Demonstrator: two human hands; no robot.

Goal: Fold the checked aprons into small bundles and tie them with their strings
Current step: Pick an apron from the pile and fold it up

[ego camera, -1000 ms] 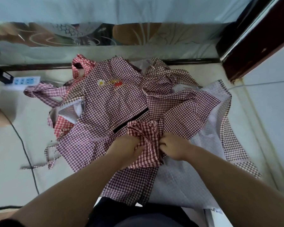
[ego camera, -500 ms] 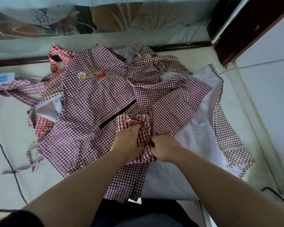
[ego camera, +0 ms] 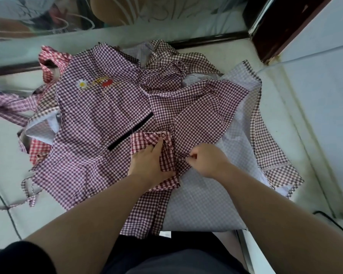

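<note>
Bundle (ego camera: 142, 140) lies half hidden under flat left hand (ego camera: 150, 164); curled right hand (ego camera: 207, 161) pinches apron (ego camera: 196, 117), fingertips concealed.

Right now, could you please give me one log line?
left hand presses red-check bundle | right hand pinches checked cloth | no knot visible
</note>
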